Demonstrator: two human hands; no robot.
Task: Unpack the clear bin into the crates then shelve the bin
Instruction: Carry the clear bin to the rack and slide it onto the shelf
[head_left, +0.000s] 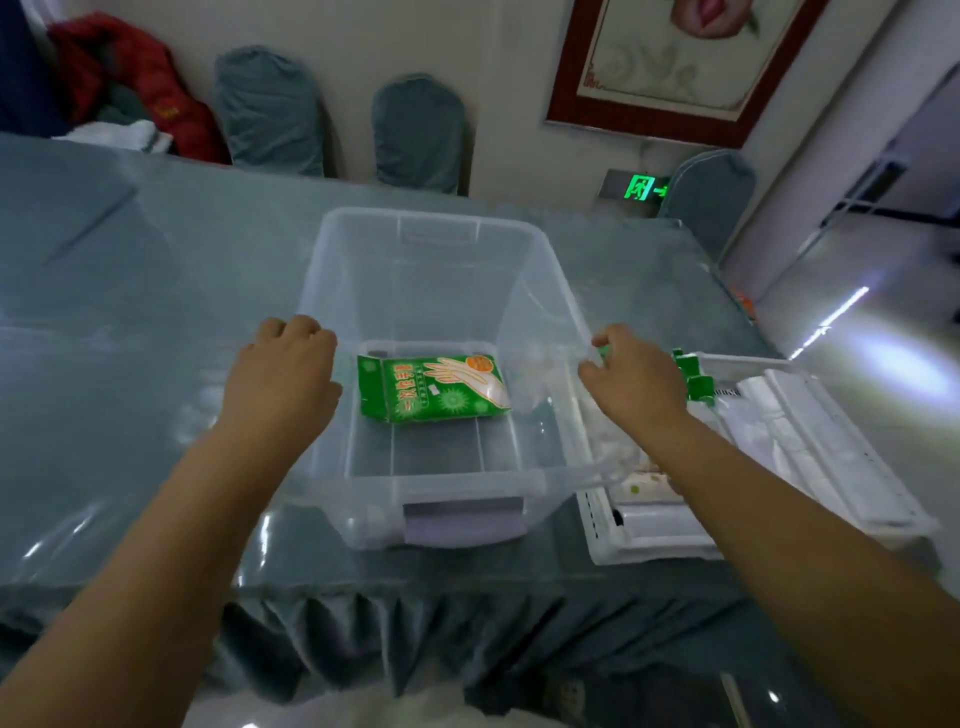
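The clear bin (436, 260) stands in the middle of the table, near the front edge. Inside it lies a green packet of disposable gloves (434, 387) on the bottom. My left hand (288, 364) grips the bin's left rim with fingers curled over it. My right hand (631, 376) holds the right rim the same way. A white crate (649, 545) sits right of the bin, touching it, with white packages and a green item inside.
The table (130, 312) has a glass top over grey-blue cloth. Covered chairs (418, 132) line the far side. A red jacket (130, 78) lies on a chair at back left. A framed picture (670, 67) leans on the wall.
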